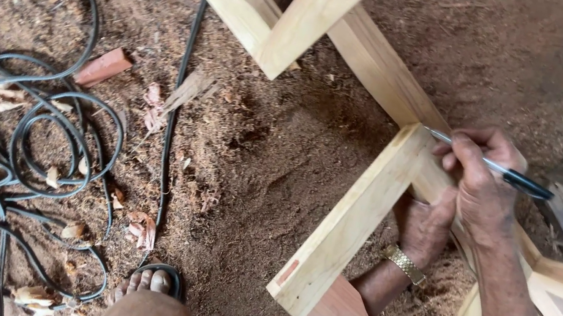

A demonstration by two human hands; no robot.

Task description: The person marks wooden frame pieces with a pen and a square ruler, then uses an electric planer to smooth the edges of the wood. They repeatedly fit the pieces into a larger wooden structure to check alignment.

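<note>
While left hand (pixel 426 226) grips wooden frame (pixel 351 220), right fingers (pixel 461 153) pinch pen (pixel 495 169), tip on frame corner.

Pale yellow wooden frame (pixel 350 228), with a small reddish smear near one end. Black-and-silver pen (pixel 495 169). Gold-coloured wristband (pixel 405 264). Coiled black cable (pixel 32 129) over reddish-brown sawdust floor (pixel 260 147). Terracotta-red block (pixel 103 66), perhaps brick. Pinkish and cream wood shavings (pixel 140 227) scattered about.
</note>
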